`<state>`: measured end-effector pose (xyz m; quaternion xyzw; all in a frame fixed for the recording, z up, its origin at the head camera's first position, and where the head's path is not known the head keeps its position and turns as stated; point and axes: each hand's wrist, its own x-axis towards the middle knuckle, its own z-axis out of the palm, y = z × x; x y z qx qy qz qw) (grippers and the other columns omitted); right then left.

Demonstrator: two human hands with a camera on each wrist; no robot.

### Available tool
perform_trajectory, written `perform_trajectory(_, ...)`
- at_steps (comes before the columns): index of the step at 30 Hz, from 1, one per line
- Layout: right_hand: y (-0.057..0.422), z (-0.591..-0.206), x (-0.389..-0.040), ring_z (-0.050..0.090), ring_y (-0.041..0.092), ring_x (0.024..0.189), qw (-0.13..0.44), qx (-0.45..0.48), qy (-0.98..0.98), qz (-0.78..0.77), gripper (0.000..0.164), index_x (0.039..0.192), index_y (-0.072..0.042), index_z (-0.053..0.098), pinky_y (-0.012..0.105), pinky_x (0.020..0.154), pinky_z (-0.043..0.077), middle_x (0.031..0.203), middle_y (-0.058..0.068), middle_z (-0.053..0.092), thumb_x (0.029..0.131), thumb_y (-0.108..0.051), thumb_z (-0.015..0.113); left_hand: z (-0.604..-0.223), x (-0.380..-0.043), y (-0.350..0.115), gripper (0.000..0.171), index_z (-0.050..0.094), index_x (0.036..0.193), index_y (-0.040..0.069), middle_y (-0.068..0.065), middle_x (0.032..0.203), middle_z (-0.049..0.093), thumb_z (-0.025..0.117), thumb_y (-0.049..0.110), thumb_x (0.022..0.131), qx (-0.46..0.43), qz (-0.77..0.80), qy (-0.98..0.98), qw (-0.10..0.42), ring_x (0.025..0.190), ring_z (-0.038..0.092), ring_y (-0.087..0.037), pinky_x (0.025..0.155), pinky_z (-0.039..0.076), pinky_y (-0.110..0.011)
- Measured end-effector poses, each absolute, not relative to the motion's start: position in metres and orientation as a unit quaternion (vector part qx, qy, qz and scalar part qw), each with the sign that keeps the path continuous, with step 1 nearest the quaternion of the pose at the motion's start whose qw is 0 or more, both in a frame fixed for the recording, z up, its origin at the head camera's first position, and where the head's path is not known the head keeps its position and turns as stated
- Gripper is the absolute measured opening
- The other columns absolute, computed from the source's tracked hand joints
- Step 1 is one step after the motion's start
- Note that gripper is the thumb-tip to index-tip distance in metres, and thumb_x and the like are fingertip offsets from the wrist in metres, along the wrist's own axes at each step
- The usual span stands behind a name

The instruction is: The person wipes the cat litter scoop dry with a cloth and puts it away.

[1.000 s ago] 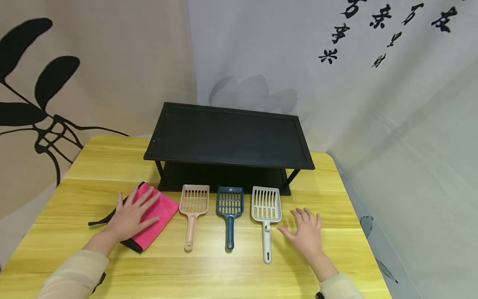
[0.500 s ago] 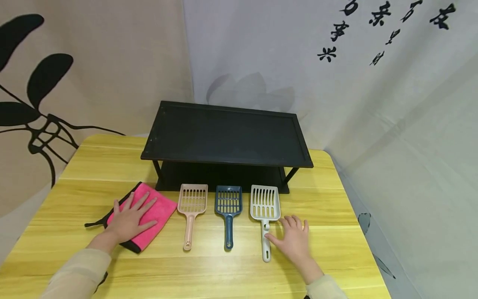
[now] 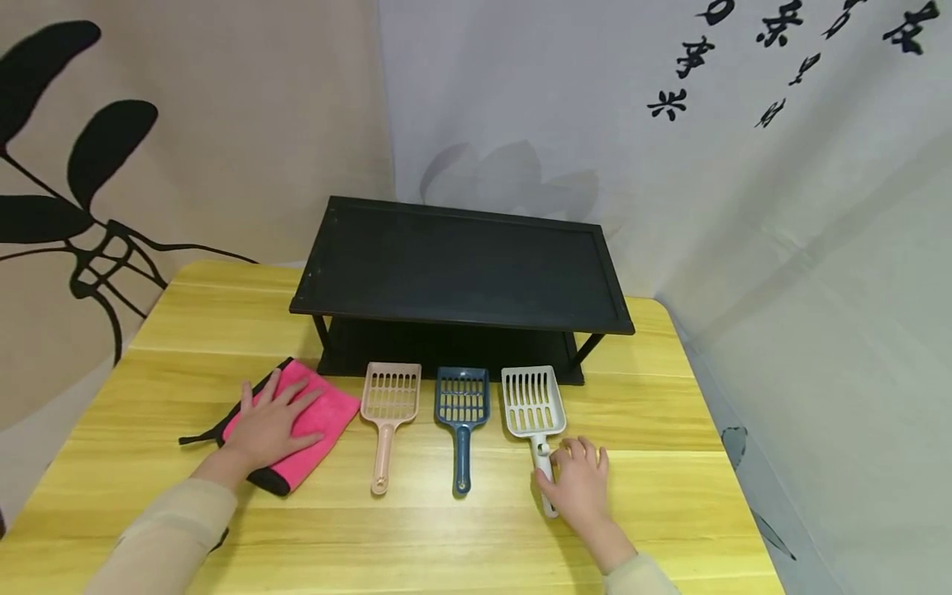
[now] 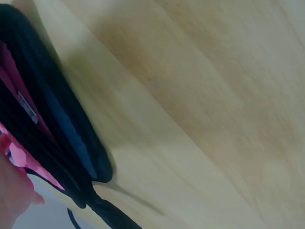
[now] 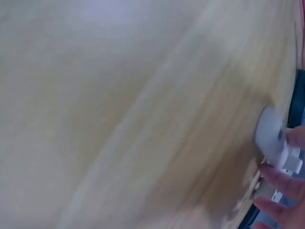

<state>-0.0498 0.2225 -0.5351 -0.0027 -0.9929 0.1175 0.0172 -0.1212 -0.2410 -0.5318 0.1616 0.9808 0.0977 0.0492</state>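
Observation:
My left hand [image 3: 268,434] rests with straight, spread fingers on a folded pink towel [image 3: 330,417] with black edging and a black strap. In the left wrist view, part of that hand [image 4: 14,193] shows beside the towel's dark edges [image 4: 71,129]. At the right, my right hand [image 3: 582,487] pinches the handle of a white slotted litter scoop [image 3: 537,427], thumb on one side and fingers on the other. The right wrist view shows its handle end [image 5: 270,136] between thumb and fingers. The scoop lies slightly turned, its head near the black shelf.
A pink litter scoop [image 3: 384,438] and a blue litter scoop [image 3: 463,450] lie in a row between the hands. Behind them stands a two-tier black shelf [image 3: 464,268] on the wooden table [image 3: 416,545]. Printed cloth [image 3: 491,99] hangs behind.
My right hand has moved left to the white scoop and taken its handle, which has swung slightly right. My left hand stays on the towel. The head view has shifted a little.

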Motion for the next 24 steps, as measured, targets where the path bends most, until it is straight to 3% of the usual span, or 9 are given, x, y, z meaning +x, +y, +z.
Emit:
perform_trajectory(5,0.224,-0.531,-0.053,0.046,0.038,0.115,0.023,-0.026,-0.987,0.155,0.026,0.084,-0.004,0.067,0.056,0.099,0.032,0.113,0.017,0.061,0.076,-0.029,0.07,-0.528,-0.124,-0.235,0.065,0.053,0.132,0.012,-0.02,0.138,0.043,0.064,0.05,0.08,0.173,0.091,0.98,0.021,0.132,0.02,-0.052,0.1,0.008,-0.075)
perform_trajectory(10,0.233,-0.523,-0.059,0.058,0.022,0.082,-0.013,-0.072,-0.955,0.287,0.023,0.094,0.001,0.065,0.033,0.069,0.049,0.093,0.013,0.066,0.08,-0.017,0.067,-0.526,-0.126,-0.232,0.06,0.057,0.127,0.01,-0.02,0.134,0.048,0.065,0.046,0.081,0.181,0.081,0.98,0.013,0.132,0.026,-0.045,0.102,0.018,-0.07)
perform_trajectory(12,0.238,-0.52,-0.062,0.059,0.016,0.07,-0.052,-0.093,-0.916,0.387,0.023,0.1,0.004,0.061,0.027,0.058,0.05,0.088,0.014,0.067,0.084,-0.013,0.065,-0.527,-0.127,-0.232,0.058,0.058,0.125,0.009,-0.019,0.132,0.05,0.066,0.044,0.08,0.182,0.078,0.98,0.008,0.13,0.03,-0.043,0.103,0.022,-0.067)
perform_trajectory(17,0.253,-0.514,-0.066,0.059,0.011,0.056,-0.141,-0.143,-0.799,0.567,0.033,0.117,0.01,0.05,0.021,0.05,0.05,0.087,0.018,0.068,0.09,-0.007,0.058,-0.527,-0.131,-0.228,0.057,0.061,0.121,0.006,-0.019,0.127,0.054,0.068,0.043,0.078,0.187,0.075,0.98,0.007,0.126,0.039,-0.039,0.103,0.026,-0.064)
perform_trajectory(24,0.267,-0.513,-0.066,0.052,0.004,0.052,-0.176,-0.146,-0.764,0.604,0.044,0.128,0.011,0.044,0.016,0.046,0.042,0.089,0.011,0.069,0.091,-0.01,0.057,-0.529,-0.14,-0.22,0.045,0.062,0.113,0.002,-0.019,0.114,0.062,0.07,0.03,0.079,0.163,0.065,0.984,-0.024,0.114,0.052,-0.036,0.102,0.035,-0.055)
